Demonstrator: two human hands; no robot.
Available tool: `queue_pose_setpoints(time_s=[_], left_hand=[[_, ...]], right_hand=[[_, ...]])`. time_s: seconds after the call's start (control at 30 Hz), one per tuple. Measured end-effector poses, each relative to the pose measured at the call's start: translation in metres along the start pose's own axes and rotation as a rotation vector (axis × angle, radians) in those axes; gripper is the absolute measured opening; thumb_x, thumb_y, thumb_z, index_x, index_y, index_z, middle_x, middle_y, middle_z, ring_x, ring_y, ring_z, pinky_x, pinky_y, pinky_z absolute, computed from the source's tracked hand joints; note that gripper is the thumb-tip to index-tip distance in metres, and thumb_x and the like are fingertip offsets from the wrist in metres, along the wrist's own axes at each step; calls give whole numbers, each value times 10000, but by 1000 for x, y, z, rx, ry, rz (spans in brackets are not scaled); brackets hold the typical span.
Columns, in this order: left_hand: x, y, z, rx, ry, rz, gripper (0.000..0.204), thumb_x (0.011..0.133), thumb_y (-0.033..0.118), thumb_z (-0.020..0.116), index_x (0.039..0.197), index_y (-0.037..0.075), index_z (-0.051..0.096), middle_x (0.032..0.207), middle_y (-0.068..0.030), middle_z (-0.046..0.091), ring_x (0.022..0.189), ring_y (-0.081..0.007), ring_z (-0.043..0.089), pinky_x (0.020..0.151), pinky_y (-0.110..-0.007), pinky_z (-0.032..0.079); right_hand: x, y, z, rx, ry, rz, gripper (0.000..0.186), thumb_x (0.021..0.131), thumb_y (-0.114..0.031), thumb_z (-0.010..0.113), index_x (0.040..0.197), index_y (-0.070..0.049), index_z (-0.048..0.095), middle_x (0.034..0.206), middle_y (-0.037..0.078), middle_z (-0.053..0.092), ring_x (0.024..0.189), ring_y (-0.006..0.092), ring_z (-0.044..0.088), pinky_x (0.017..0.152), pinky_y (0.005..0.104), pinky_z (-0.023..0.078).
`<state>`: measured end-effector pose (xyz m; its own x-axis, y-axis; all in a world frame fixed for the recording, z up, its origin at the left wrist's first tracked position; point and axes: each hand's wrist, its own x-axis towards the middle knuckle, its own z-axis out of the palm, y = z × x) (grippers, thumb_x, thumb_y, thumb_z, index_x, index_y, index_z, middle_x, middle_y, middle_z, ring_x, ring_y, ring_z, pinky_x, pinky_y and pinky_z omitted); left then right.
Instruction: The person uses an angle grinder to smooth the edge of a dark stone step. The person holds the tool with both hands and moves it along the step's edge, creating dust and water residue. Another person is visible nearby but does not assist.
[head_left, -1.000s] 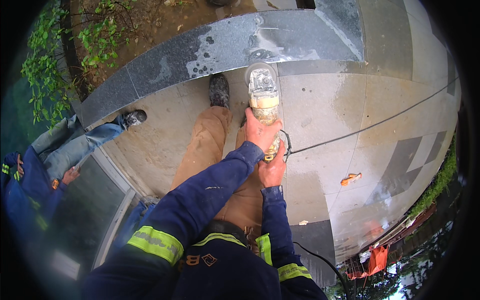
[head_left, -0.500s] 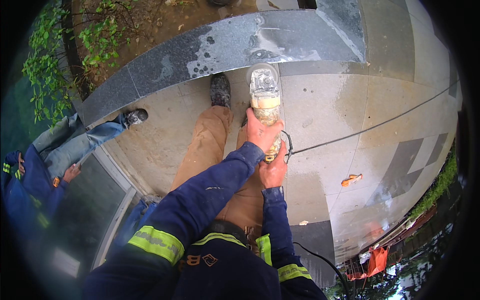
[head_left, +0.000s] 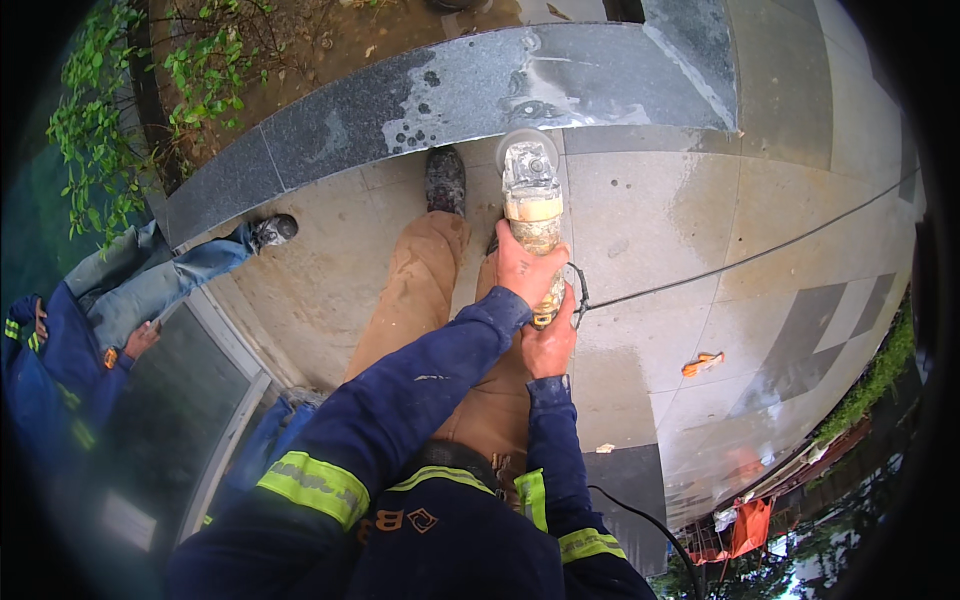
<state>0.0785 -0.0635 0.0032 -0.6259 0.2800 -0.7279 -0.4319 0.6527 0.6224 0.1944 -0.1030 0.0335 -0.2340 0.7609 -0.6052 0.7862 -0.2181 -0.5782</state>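
An angle grinder (head_left: pixel 533 200), its yellowish body smeared with pale dust, points away from me. My left hand (head_left: pixel 527 265) wraps around the middle of its body. Behind it, my right hand (head_left: pixel 550 345) grips the rear end, where a black cord comes off. The round disc (head_left: pixel 545 140) at the grinder's head is blurred and lies at the front edge of a grey stone ledge (head_left: pixel 330 135). Whether it touches the stone I cannot tell. Wet patches and pale slurry mark the ledge top.
The cord (head_left: pixel 740 258) stretches right across the tiled floor (head_left: pixel 640 200). An orange-and-white glove (head_left: pixel 703 364) lies there. A person (head_left: pixel 70 350) in blue sits at left beside a glass pane (head_left: pixel 180 410). A leafy shrub (head_left: pixel 95 130) grows behind the ledge.
The whole view has shifted very slightly. Both hands keep their grip on the angle grinder, and its disc stays at the ledge's front edge.
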Motion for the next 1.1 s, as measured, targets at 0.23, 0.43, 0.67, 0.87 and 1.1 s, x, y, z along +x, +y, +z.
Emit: queue_pose_setpoints(time_s=[0.23, 0.43, 0.67, 0.87, 1.1], left_hand=[[8, -17, -6, -33, -7, -8, 647, 679, 207, 822, 1151, -6, 434, 1042, -199, 663, 937, -310, 678, 855, -416, 531], [3, -3, 1, -17, -27, -12, 644, 683, 205, 818, 1148, -17, 431, 1040, -202, 661, 938, -312, 678, 858, -418, 529], [4, -3, -1, 19, -13, -7, 645, 687, 194, 817, 1158, -19, 430, 1045, -207, 660, 948, -310, 677, 863, -408, 527], [-2, 5, -1, -9, -30, -51, 674, 675, 219, 827, 1165, -19, 429, 1048, -220, 660, 966, -338, 673, 881, -422, 519], [2, 10, 4, 66, -66, -59, 689, 672, 217, 829, 1179, -16, 424, 1069, -225, 659, 985, -351, 670, 899, -433, 511]], right_hand=[[-1, -4, 4, -91, -36, 29, 834, 718, -7, 728, 1450, -71, 333, 926, 286, 667, 843, 495, 645, 729, 517, 512], [0, 0, 3, -33, 13, 23, 847, 706, 4, 738, 1447, -83, 338, 931, 291, 666, 868, 501, 640, 736, 516, 512], [2, -3, 1, -69, -16, 35, 861, 703, 3, 749, 1452, -84, 333, 954, 293, 668, 902, 493, 646, 757, 502, 520], [1, -3, -3, -52, -23, 67, 866, 705, 3, 754, 1455, -80, 330, 955, 288, 670, 902, 498, 643, 757, 505, 518], [7, 0, -3, 0, 15, 33, 876, 699, 7, 760, 1456, -83, 328, 950, 289, 666, 896, 495, 644, 755, 501, 518]])
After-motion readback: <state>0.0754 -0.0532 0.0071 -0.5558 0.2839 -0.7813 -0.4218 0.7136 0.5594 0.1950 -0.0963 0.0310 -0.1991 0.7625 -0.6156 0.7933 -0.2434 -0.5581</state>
